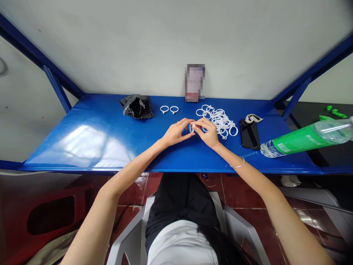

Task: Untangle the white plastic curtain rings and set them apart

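Note:
Both my hands meet over the middle of the blue table [96, 140]. My left hand [176, 132] and my right hand [208, 131] pinch one white plastic ring [191, 127] between their fingertips. Just to the right of my right hand lies a pile of several white rings [220, 119]. Two separate white rings [169, 109] lie side by side further back, left of the pile.
A crumpled black plastic bag [137, 106] sits at the back left. A blurred phone [194, 82] leans on the wall. A black phone [249, 134] and a beige clip [253, 118] lie to the right. A green-labelled water bottle [306, 139] lies at the right edge.

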The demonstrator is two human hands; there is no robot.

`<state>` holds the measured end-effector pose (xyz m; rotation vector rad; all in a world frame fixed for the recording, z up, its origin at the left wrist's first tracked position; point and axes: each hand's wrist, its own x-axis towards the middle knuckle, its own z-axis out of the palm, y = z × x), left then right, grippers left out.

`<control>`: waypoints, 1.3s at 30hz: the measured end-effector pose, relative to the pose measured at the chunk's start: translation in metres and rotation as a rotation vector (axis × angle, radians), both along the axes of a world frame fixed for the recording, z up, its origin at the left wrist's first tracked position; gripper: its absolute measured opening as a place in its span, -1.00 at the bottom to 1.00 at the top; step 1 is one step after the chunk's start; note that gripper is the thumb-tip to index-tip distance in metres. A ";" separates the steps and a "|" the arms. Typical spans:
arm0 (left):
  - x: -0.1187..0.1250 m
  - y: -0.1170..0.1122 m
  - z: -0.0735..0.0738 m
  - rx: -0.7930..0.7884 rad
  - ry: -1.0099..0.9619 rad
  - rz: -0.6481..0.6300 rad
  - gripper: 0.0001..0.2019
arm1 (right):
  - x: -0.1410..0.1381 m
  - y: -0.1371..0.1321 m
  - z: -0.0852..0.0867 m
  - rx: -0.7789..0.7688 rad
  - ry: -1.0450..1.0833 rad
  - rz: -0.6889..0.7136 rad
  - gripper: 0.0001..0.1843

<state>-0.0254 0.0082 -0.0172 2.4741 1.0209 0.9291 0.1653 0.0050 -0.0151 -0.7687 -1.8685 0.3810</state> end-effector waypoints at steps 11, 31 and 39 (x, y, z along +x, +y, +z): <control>0.000 0.003 -0.005 0.072 0.002 0.000 -0.53 | 0.001 0.002 0.000 -0.075 0.051 0.057 -0.83; -0.002 0.003 -0.006 0.065 0.061 -0.001 -0.54 | 0.000 0.002 -0.002 -0.093 0.083 0.051 -0.78; -0.001 0.002 -0.005 0.078 0.061 0.004 -0.55 | 0.000 0.001 -0.001 -0.098 0.113 0.049 -0.80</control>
